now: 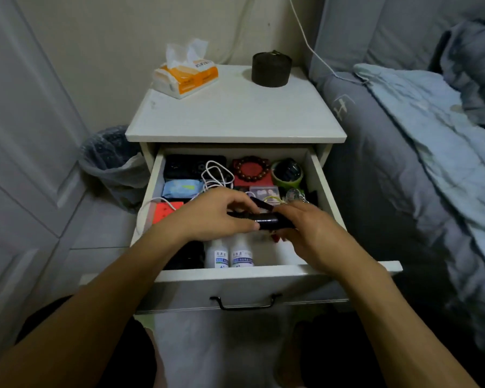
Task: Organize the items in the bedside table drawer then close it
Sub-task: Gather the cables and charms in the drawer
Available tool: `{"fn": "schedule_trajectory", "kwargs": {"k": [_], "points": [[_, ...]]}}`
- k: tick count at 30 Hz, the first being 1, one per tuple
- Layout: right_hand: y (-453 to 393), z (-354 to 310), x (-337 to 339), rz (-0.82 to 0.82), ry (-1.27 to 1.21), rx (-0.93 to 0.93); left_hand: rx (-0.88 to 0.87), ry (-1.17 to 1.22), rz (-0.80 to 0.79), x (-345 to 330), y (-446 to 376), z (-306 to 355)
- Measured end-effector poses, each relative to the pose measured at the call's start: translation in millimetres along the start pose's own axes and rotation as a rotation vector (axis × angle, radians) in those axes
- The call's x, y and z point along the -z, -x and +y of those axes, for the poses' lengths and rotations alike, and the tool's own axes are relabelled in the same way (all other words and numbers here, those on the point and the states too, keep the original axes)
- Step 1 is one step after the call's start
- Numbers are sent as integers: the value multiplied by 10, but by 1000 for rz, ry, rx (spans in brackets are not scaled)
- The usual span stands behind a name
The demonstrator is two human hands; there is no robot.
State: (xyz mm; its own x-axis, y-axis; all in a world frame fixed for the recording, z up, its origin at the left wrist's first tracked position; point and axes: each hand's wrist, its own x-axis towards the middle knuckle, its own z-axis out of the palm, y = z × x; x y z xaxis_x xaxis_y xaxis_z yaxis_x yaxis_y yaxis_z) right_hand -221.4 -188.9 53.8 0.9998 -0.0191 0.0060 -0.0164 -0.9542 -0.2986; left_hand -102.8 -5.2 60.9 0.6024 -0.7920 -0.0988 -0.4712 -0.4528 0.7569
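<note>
The white bedside table's drawer [235, 274] stands pulled out and full of small items. Over its middle, my left hand [213, 214] and my right hand [308, 233] both hold a black cylindrical object [272, 221], the left pinching its left end, the right curled round its right end. Inside lie a black case [185, 166], a white cable [216, 173], a brown bead bracelet [252, 169] on a red box, a green tape roll [287, 173], a blue packet [181, 189], a red-orange block [165, 211] and two white bottles [230, 254].
On the tabletop [235, 116] sit an orange tissue pack [185, 77] and a dark round container [270, 70]. A lined waste bin [112, 163] stands at the left, a bed with blue bedding [417, 135] at the right. The drawer's black handle [245, 302] faces me.
</note>
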Motion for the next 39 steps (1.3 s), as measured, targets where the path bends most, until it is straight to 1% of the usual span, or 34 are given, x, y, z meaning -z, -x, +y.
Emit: {"fn": "schedule_trajectory", "kwargs": {"k": [3, 5, 7, 9, 12, 15, 16, 19, 21, 24, 28, 31, 35, 39], "points": [[161, 179, 65, -59, -6, -124, -37, -215, -82, -159, -112, 105], [210, 271, 94, -101, -52, -178, -51, -279, -115, -298, -199, 128], [213, 327, 131, -169, -133, -220, -54, -250, -136, -453, -267, 130], [198, 356, 142, -272, -239, -243, -49, -208, -170, -569, -312, 124], [120, 367, 119, -407, -340, -223, -25, -156, -225, -595, -339, 86], [28, 357, 113, -497, -236, -180, 13, -128, -313, -548, -327, 82], [-8, 354, 99, -520, -203, -171, 19, -153, -352, -538, -333, 68], [-67, 305, 90, -559, -115, -171, -10, -368, -467, -494, -349, 16], [-97, 268, 70, -595, -70, -183, -16, -500, -513, -486, -362, -72], [-149, 215, 38, -646, -5, -180, -49, -585, -546, -507, -362, -175], [-221, 167, 18, -704, 51, -177, -48, -607, -603, -493, -363, -245], [-271, 115, 6, -751, 118, -173, -59, -587, -605, -480, -354, -294], [-333, 69, -70, -774, 249, -163, -55, -605, -586, -504, -372, -325], [-349, 32, -95, -771, 271, -143, -70, -629, -584, -521, -403, -319]]}}
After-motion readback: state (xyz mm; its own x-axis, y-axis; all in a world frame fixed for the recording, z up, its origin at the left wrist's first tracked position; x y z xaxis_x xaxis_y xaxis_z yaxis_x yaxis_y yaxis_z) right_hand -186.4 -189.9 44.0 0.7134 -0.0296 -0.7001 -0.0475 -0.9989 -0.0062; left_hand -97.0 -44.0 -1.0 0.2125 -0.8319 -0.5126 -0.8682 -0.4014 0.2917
